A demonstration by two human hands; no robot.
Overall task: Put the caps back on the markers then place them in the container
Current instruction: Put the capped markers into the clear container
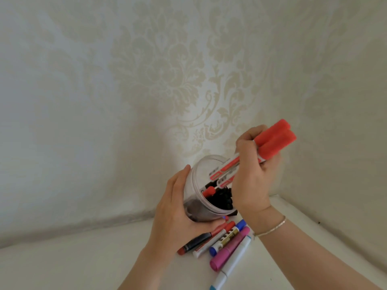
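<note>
Left hand [178,214] gripping tilted clear container [199,185], right hand [254,174] lowering red-capped markers [261,151] in

Left hand [178,214]: raised, palm turned inward, fingers and thumb curled around the container [201,185], which it holds tilted. Right hand [255,170]: higher and just to the right of the left, fingers closed around two red-capped markers [272,143], caps pointing up and away from the wrist. Both forearms rise from below, the right crossing in from the lower right.

Your single head camera looks forward and down from close above the tabletop [83,258], facing the papered wall [146,80] at twelve o'clock.
</note>
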